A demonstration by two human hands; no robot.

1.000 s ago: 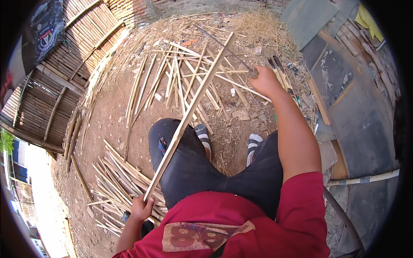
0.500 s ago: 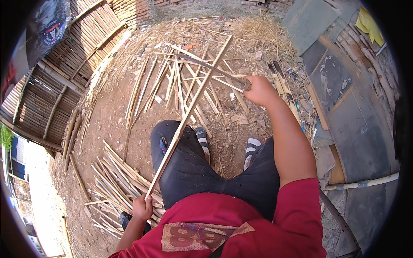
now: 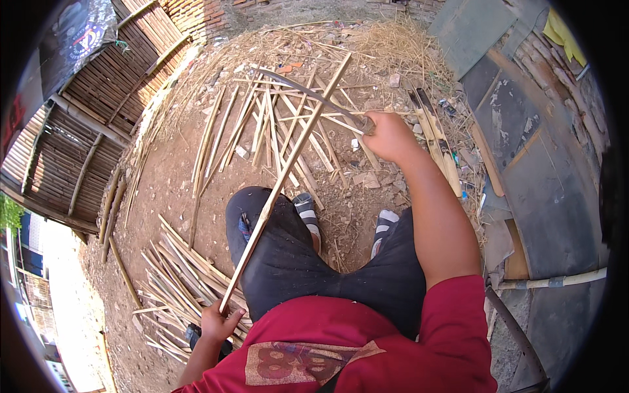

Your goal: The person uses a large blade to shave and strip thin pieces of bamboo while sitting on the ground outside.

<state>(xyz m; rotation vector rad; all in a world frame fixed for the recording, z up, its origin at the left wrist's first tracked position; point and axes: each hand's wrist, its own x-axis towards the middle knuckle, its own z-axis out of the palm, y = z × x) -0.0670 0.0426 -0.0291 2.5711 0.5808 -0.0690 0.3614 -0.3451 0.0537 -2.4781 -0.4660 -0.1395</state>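
Note:
A long pale bamboo strip [image 3: 280, 177] slants across my right-leaning view, from beside my left hip, over my left thigh, to a far end above the ground. My left hand [image 3: 217, 322] holds its near end, the thumb lifted and lying apart from the fingers. In my right hand [image 3: 389, 136] is the handle of a machete [image 3: 298, 88], whose long dark blade points to the far left. Blade and strip cross near the strip's far end; the strip passes in front there, and I cannot tell if they touch.
Several split strips [image 3: 272, 128] lie crisscrossed on the dirt ahead. A second heap of strips [image 3: 180, 278] lies by my left leg. Two wider bamboo pieces [image 3: 436, 141] rest at the right, near dark boards [image 3: 550, 177]. A woven bamboo wall [image 3: 98, 118] stands at the left.
My right hand and the machete have shifted slightly left and nearer the strip. The left thumb has lifted off the strip, whose near end has moved slightly.

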